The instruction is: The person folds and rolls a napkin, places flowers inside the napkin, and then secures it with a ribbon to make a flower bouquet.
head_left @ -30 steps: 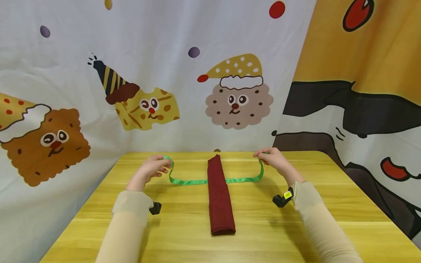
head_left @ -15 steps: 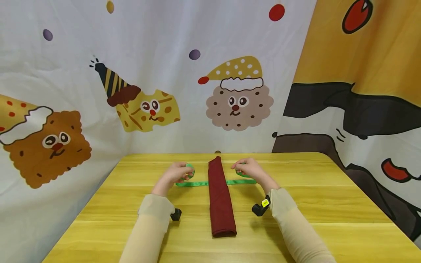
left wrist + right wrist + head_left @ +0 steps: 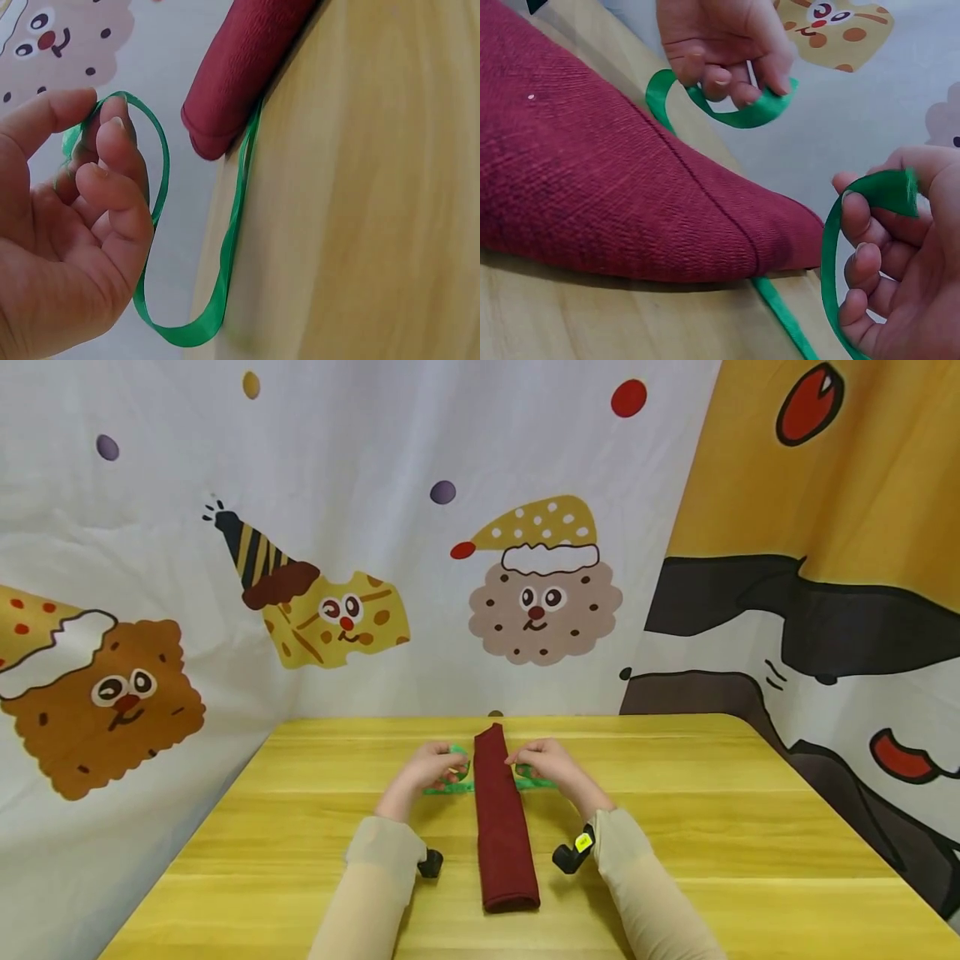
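Note:
A dark red rolled cloth (image 3: 504,827) lies lengthwise on the table, with a green ribbon (image 3: 536,783) passing beneath it near the far end. My left hand (image 3: 435,767) pinches one end of the ribbon between thumb and fingers, just left of the cloth. In the left wrist view the ribbon (image 3: 225,255) hangs from those fingers in a loop and runs under the cloth (image 3: 240,67). On the other side, my right hand (image 3: 551,762) pinches the opposite end, its fingertips close over the cloth's right edge. The frayed tip (image 3: 900,191) sticks out past the thumb in the right wrist view.
The wooden table (image 3: 712,827) extends around the cloth. Behind its far edge hangs a white curtain (image 3: 420,677) printed with cartoon figures. A black wrist camera (image 3: 573,853) sits at the right cuff, and another camera (image 3: 431,863) at the left.
Both hands have moved inward from far apart toward the rolled cloth, carrying the ribbon ends. The cloth stays in place on the table.

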`<state>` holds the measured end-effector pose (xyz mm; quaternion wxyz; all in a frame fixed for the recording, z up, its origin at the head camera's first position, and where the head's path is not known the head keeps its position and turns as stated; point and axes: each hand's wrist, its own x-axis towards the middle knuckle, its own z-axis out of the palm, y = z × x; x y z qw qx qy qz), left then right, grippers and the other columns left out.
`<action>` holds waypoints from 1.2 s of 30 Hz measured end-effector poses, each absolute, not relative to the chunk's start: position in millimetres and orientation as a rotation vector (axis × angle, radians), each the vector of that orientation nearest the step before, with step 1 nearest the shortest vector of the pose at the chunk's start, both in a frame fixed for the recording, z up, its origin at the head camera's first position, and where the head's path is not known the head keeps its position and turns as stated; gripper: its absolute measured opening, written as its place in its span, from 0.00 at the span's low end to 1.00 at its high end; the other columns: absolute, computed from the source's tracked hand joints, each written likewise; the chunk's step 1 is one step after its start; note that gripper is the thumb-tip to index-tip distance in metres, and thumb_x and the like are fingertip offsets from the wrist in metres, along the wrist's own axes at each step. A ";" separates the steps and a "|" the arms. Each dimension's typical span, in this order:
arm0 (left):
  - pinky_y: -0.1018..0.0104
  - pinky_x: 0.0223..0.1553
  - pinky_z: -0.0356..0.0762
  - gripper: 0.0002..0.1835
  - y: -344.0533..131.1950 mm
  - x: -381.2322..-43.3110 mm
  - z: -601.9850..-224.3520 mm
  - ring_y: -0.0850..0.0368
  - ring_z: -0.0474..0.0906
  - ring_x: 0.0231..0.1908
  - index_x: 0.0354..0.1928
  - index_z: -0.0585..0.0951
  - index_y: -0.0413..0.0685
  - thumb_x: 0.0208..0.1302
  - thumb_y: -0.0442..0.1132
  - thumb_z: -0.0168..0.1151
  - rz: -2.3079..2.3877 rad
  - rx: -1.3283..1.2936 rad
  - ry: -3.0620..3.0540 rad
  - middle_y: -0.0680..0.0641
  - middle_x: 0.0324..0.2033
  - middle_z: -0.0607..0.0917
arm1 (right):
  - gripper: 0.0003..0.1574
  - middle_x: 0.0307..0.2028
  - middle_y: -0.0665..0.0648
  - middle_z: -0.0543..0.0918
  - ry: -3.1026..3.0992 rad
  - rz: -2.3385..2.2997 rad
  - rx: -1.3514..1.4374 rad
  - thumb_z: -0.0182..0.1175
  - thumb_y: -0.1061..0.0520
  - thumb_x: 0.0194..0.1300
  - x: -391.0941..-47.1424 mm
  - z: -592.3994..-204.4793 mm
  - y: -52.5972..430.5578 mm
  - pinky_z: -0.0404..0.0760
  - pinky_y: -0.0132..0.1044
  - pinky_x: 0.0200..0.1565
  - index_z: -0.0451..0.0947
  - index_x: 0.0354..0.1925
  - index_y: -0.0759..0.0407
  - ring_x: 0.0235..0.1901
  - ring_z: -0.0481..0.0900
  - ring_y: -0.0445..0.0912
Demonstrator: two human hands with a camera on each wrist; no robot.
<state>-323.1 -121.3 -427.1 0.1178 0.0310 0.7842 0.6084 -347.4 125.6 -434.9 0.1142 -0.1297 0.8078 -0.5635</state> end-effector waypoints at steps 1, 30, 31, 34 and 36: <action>0.67 0.24 0.68 0.08 -119.8 -323.1 -428.0 0.56 0.76 0.25 0.34 0.78 0.43 0.67 0.41 0.60 1.778 0.090 2.307 0.44 0.35 0.83 | 0.16 0.34 0.59 0.84 2.359 -1.656 -0.377 0.53 0.58 0.68 -346.7 -435.6 124.9 0.65 0.39 0.29 0.86 0.42 0.64 0.18 0.61 0.44; 0.66 0.23 0.67 0.14 -102.2 -322.5 -438.6 0.60 0.68 0.18 0.44 0.74 0.40 0.74 0.46 0.52 1.836 0.313 2.153 0.44 0.43 0.85 | 0.15 0.38 0.58 0.86 2.197 -1.583 -0.558 0.57 0.65 0.66 -359.1 -461.4 137.6 0.69 0.33 0.27 0.82 0.49 0.68 0.22 0.68 0.43; 0.66 0.24 0.67 0.14 -102.3 -322.7 -439.3 0.59 0.70 0.19 0.44 0.74 0.40 0.74 0.47 0.53 1.842 0.319 2.154 0.44 0.43 0.84 | 0.15 0.38 0.57 0.86 2.201 -1.583 -0.554 0.58 0.64 0.66 -358.9 -461.9 136.9 0.70 0.33 0.27 0.82 0.49 0.68 0.22 0.69 0.43; 0.65 0.27 0.69 0.14 -102.3 -323.5 -440.7 0.58 0.72 0.23 0.44 0.75 0.41 0.72 0.46 0.55 1.855 0.338 2.179 0.43 0.43 0.84 | 0.14 0.36 0.55 0.85 2.215 -1.592 -0.528 0.59 0.62 0.67 -358.2 -462.5 135.5 0.71 0.33 0.28 0.82 0.49 0.68 0.22 0.68 0.43; 0.64 0.30 0.70 0.13 -102.6 -324.3 -441.4 0.56 0.73 0.25 0.44 0.76 0.42 0.71 0.46 0.57 1.865 0.337 2.192 0.44 0.41 0.84 | 0.14 0.36 0.55 0.85 2.227 -1.597 -0.530 0.58 0.61 0.68 -357.9 -462.7 134.8 0.71 0.33 0.28 0.82 0.47 0.69 0.22 0.68 0.42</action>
